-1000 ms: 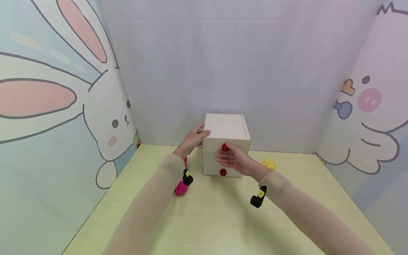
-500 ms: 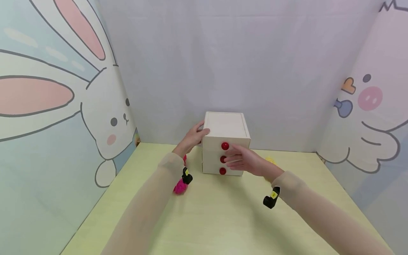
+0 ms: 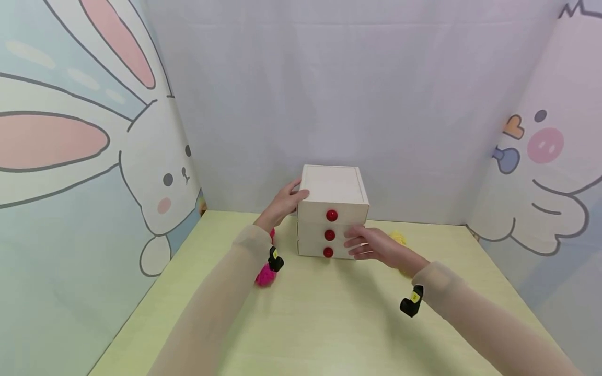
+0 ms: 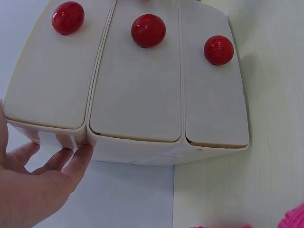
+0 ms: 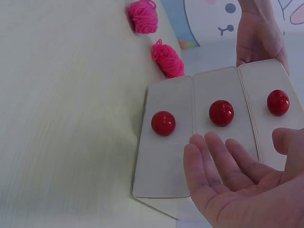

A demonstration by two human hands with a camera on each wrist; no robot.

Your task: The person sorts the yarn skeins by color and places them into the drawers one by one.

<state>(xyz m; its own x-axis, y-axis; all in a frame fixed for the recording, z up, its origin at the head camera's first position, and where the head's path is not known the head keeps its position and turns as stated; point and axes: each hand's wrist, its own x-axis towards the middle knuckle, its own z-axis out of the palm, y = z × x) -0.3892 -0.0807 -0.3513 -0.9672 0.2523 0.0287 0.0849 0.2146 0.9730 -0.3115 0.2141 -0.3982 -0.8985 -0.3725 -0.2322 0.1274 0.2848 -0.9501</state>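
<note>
A small white three-drawer cabinet [image 3: 335, 184] stands at the back of the table, each drawer front bearing a round red knob [image 4: 148, 31]. All three drawers appear closed. My left hand [image 3: 282, 202] holds the cabinet at its upper left edge, thumb on the top and fingers against the side, as the left wrist view also shows. My right hand [image 3: 378, 246] is in front of the cabinet's lower right, fingers loosely extended and holding nothing. In the right wrist view its fingertips are near the middle knob [image 5: 221, 113], apart from it.
Left of the cabinet lie two balls of pink yarn [image 5: 168, 59], one closer to the front. Yellow yarn [image 3: 397, 238] lies to the right, partly behind my right forearm. A grey-white curtain [image 3: 329, 94] hangs behind, with cartoon-printed panels at both sides of the pale table [image 3: 320, 324].
My right hand has moved from the top knob down and to the right, uncovering the middle knob. The left hand has kept its place on the cabinet.
</note>
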